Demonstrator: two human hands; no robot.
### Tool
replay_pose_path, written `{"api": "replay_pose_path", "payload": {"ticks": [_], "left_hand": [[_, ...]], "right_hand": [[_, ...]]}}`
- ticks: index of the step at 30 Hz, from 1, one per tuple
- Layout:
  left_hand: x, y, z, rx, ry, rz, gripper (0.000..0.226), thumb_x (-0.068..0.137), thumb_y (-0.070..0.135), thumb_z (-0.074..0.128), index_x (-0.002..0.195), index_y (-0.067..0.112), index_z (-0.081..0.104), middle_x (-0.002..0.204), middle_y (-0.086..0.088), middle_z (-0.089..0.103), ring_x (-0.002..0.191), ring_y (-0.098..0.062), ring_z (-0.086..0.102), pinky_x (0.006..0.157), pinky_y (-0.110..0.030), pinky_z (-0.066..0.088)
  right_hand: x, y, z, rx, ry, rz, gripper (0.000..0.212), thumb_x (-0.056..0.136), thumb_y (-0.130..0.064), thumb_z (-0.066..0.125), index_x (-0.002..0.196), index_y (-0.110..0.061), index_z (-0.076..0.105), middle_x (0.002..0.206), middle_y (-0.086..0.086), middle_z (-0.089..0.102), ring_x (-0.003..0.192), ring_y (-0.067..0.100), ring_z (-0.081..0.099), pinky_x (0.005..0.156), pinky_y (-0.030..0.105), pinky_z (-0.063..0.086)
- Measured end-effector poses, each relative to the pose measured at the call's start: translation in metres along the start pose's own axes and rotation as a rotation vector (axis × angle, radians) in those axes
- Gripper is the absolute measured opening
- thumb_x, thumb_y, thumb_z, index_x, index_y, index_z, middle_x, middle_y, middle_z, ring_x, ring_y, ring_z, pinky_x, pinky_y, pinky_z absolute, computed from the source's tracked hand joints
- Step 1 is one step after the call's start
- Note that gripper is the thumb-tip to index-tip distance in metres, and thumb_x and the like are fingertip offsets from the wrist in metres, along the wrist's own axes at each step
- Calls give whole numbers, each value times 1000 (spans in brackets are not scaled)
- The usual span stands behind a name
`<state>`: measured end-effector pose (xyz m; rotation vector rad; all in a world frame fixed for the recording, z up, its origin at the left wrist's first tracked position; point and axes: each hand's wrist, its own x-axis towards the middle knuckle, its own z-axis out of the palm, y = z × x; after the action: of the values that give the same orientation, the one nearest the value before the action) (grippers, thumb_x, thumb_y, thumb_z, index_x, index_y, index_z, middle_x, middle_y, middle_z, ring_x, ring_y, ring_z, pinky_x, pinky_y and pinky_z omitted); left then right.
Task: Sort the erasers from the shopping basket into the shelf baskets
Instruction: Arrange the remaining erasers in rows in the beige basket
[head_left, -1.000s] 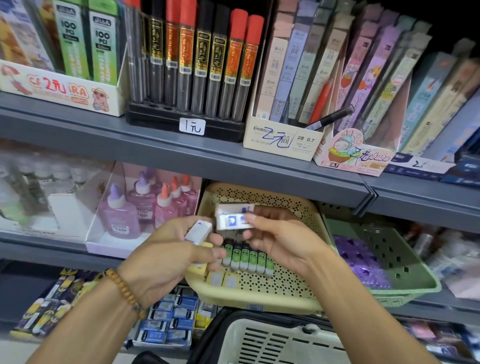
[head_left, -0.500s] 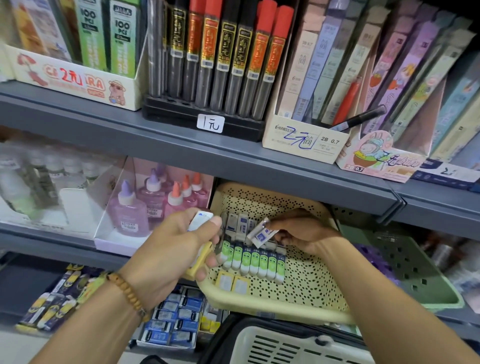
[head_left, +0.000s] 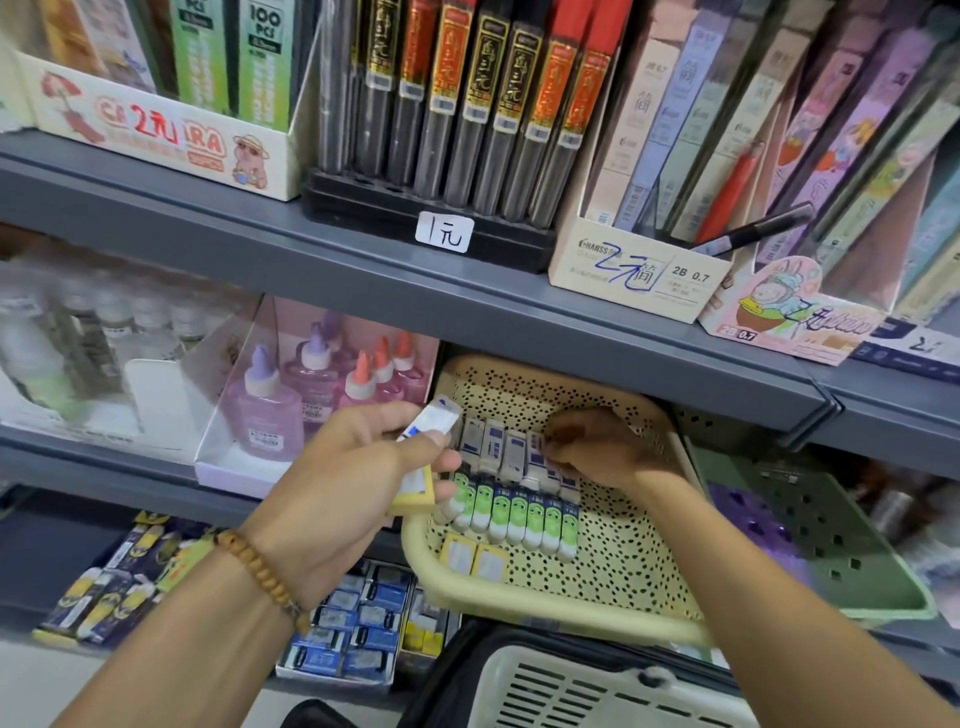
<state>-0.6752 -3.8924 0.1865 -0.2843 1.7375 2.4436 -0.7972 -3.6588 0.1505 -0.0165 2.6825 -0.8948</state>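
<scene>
Cream perforated plastic shelf basket (head_left: 613, 582) on lower shelf, green plastic basket (head_left: 841, 566) just right, pink glue bottles (head_left: 322, 395) left. In cream basket: white-blue erasers (head_left: 498, 447) at back, green-white eraser row (head_left: 514, 514) in front. White slotted shopping basket (head_left: 587, 691) below.

A stationery shop aisle. Grey shelves (head_left: 363, 280) hold display boxes of pencil leads (head_left: 483, 104), glue bottles (head_left: 267, 410) and handwritten price labels (head_left: 445, 232).

A perforated cream plastic basket (head_left: 545, 597) with a smooth matt finish is seen at centre. Glossy film-wrapped erasers (head_left: 511, 452) are lined up inside it. Matt grey painted metal forms the shelf edge (head_left: 363, 291). Wooden beads make up the bracelet (head_left: 260, 571) at near left. Printed cardboard forms the display box (head_left: 639, 270).
</scene>
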Motion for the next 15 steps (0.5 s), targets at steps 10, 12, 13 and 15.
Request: {"api": "replay_pose_path", "payload": {"ticks": [10, 12, 13, 15], "left_hand": [[-3, -2, 3, 120, -72, 19, 18, 91, 4, 61, 105, 11, 70, 87, -10, 70, 71, -12, 67, 55, -20, 53], [-3, -4, 6, 147, -79, 18, 19, 91, 4, 61, 106, 12, 70, 87, -10, 69, 68, -8, 66, 55, -19, 52], [-2, -5, 8, 164, -85, 21, 19, 92, 4, 61, 106, 13, 70, 85, -9, 69, 68, -8, 66, 56, -18, 52], [-1, -7, 11, 188, -101, 23, 18, 92, 6, 62, 105, 15, 70, 80, -6, 69, 69, -8, 66, 56, -19, 52]], "right_hand": [[-22, -16, 5, -25, 45, -85, 19, 99, -30, 55, 113, -26, 67, 120, -7, 67, 106, 8, 60, 94, 24, 41], [-41, -26, 6, 316, 40, -120, 24, 94, -40, 60, 108, -24, 69, 97, -7, 75, 84, 5, 68, 79, 27, 50], [-50, -33, 7, 459, 2, -155, 26, 92, -43, 62, 106, -22, 71, 90, -4, 76, 77, 7, 68, 71, 26, 51], [-68, -46, 11, 556, -73, -261, 20, 90, -40, 67, 94, -22, 74, 83, 1, 75, 69, 10, 66, 59, 21, 50]]}}
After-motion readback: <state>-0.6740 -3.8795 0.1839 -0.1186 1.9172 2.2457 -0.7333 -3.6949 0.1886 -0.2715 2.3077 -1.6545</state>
